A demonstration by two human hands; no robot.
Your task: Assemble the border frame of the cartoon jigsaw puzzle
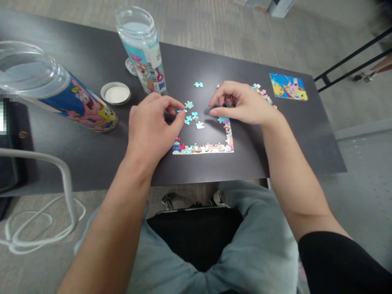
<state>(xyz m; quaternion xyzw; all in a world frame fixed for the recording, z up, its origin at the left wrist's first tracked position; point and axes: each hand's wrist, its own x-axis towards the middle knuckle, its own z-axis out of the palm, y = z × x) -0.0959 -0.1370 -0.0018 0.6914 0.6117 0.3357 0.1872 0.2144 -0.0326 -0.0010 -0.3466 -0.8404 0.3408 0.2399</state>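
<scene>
White cable (67, 183) at far left, in front of the table (196, 173); large clear-topped jar (87, 102) with blue cartoon print next, leaning in view; white round lid (115, 94) just beside it; second round lid (130, 66) farther back, partly behind the smaller cartoon jar (147, 61)

Left hand (151, 126) over the table, thumb and index pinching a small blue piece (181, 110), seen nearly edge-on

Just right of those fingertips, a cluster of light-blue loose pieces (199, 125) on the tabletop; below, the joined puzzle border (203, 149), near edge running across and right side going up toward the right hand; lone blue piece (198, 85) farther back

Right hand (245, 104) above the border's right side, thumb and index spread with a gap; piece pile (263, 94) partly behind it; square cartoon card (288, 86) flat at far right
</scene>
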